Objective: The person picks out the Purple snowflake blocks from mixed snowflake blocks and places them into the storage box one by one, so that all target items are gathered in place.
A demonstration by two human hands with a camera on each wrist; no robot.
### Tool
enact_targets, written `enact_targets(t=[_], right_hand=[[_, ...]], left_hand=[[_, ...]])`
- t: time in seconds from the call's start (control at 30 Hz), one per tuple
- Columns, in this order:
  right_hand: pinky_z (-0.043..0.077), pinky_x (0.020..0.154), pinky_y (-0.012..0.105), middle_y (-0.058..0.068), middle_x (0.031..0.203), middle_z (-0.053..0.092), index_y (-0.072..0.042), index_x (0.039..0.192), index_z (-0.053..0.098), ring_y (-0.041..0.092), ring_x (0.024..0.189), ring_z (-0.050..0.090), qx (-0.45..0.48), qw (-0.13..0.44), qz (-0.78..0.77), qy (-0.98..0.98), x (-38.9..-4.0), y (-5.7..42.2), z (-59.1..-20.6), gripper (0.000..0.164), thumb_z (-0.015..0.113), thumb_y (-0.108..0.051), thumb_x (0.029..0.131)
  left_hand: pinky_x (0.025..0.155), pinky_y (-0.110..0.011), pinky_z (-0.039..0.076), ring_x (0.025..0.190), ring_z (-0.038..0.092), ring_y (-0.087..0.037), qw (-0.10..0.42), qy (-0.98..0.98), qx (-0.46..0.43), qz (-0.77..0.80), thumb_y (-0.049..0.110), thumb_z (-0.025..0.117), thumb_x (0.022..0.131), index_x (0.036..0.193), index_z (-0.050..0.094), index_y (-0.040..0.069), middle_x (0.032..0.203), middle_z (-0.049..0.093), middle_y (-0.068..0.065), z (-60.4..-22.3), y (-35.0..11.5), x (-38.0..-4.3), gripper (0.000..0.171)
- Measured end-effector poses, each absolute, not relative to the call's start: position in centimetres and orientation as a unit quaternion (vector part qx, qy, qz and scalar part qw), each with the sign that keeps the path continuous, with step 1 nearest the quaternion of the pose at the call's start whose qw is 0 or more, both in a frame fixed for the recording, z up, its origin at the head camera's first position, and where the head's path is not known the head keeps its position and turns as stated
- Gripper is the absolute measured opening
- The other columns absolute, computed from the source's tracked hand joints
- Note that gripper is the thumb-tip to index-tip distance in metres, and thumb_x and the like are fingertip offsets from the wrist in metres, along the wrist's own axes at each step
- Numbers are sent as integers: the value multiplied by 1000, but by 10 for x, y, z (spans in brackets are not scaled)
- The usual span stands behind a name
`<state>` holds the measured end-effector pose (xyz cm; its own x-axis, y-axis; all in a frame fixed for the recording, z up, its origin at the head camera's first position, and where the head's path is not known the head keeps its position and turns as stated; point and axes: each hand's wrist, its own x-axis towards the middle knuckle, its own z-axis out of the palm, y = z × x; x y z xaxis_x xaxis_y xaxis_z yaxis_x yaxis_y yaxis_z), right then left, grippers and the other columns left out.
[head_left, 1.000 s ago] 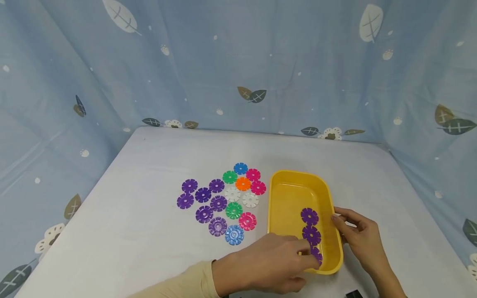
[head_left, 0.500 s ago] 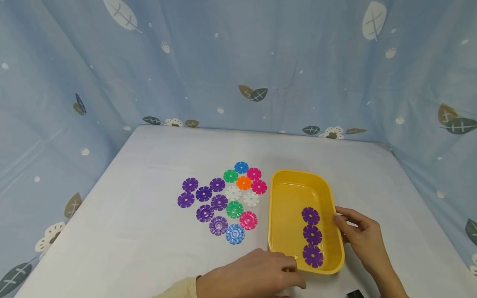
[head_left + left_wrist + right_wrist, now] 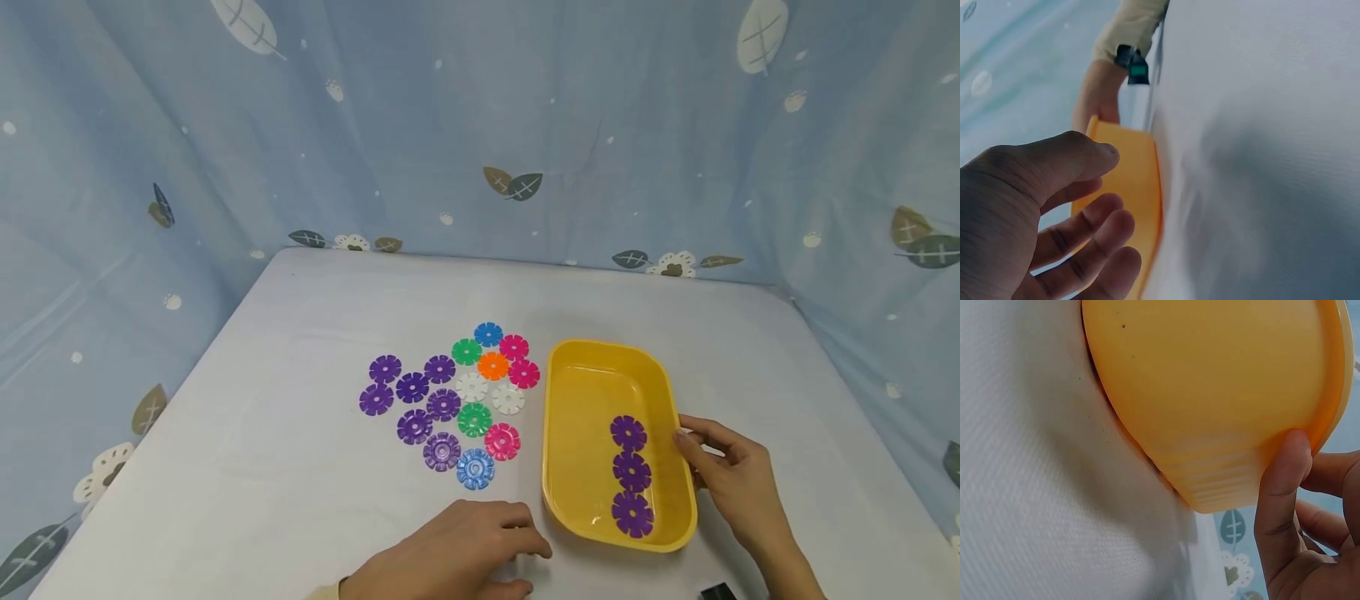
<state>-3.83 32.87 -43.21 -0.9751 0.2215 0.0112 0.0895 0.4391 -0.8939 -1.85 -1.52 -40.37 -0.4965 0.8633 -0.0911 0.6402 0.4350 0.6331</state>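
Observation:
A yellow plastic tray [image 3: 567,392] stands on the white table, right of centre in the head view. Three purple notched flower discs [image 3: 632,472] lie in a column along its right side. My right hand [image 3: 731,479] pinches the tray's right rim between thumb and fingers; the right wrist view shows the grip close against the outer wall. Left of the tray's near corner, my left hand [image 3: 457,550] is low over the table with fingers loosely bent and nothing in them. In the left wrist view its thumb and fingers [image 3: 1116,228] are apart, the tray's wall behind them.
Left of the tray lies a group of flower discs: several purple ones [image 3: 415,426], with blue, pink, green, white and orange ones [image 3: 492,366] beside them. A small black object [image 3: 717,592] shows at the bottom edge. A blue leaf-print curtain [image 3: 450,125] surrounds the table.
My left hand has come out of the tray and moved left to the table, uncovering the nearest purple disc. My right hand stays at the rim.

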Motion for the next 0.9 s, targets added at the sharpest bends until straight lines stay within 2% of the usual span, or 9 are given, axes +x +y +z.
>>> enact_targets(t=[0.23, 0.5, 0.63, 0.8, 0.9], right_hand=[[57, 57, 33, 7, 92, 64, 2, 130, 62, 19, 66, 68, -95, 66, 512, -851, -39, 329, -432, 45, 63, -30, 100], [57, 56, 32, 5, 91, 64, 2, 130, 61, 19, 64, 68, -103, 66, 515, -848, -40, 328, -432, 45, 64, -30, 99], [57, 56, 32, 6, 91, 63, 2, 131, 62, 20, 64, 67, -108, 63, 517, -847, -40, 328, -433, 45, 64, -30, 99], [57, 56, 32, 6, 91, 63, 2, 131, 61, 20, 64, 68, -107, 64, 520, -845, -40, 329, -433, 45, 64, -29, 99], [57, 56, 32, 5, 91, 63, 3, 130, 61, 20, 64, 68, -104, 63, 520, -846, -40, 329, -433, 45, 64, -29, 99]], left_hand=[[76, -10, 47, 87, 56, 7, 193, 840, 403, 306, 30, 73, 92, 122, 69, 29, 107, 61, 20, -407, -34, -14, 30], [73, -13, 49, 86, 57, 5, 123, 868, 371, 306, 27, 76, 89, 117, 72, 26, 105, 63, 18, -410, -56, -15, 29], [76, -16, 51, 88, 59, 4, 110, 878, 348, 309, 26, 77, 88, 116, 72, 26, 106, 64, 17, -410, -66, -17, 28], [71, -18, 52, 85, 59, 2, 99, 889, 312, 322, 25, 78, 87, 117, 71, 24, 105, 65, 16, -409, -79, -20, 31], [68, -19, 52, 83, 59, -1, 68, 893, 300, 329, 22, 80, 86, 115, 71, 22, 102, 64, 14, -410, -86, -20, 31]])
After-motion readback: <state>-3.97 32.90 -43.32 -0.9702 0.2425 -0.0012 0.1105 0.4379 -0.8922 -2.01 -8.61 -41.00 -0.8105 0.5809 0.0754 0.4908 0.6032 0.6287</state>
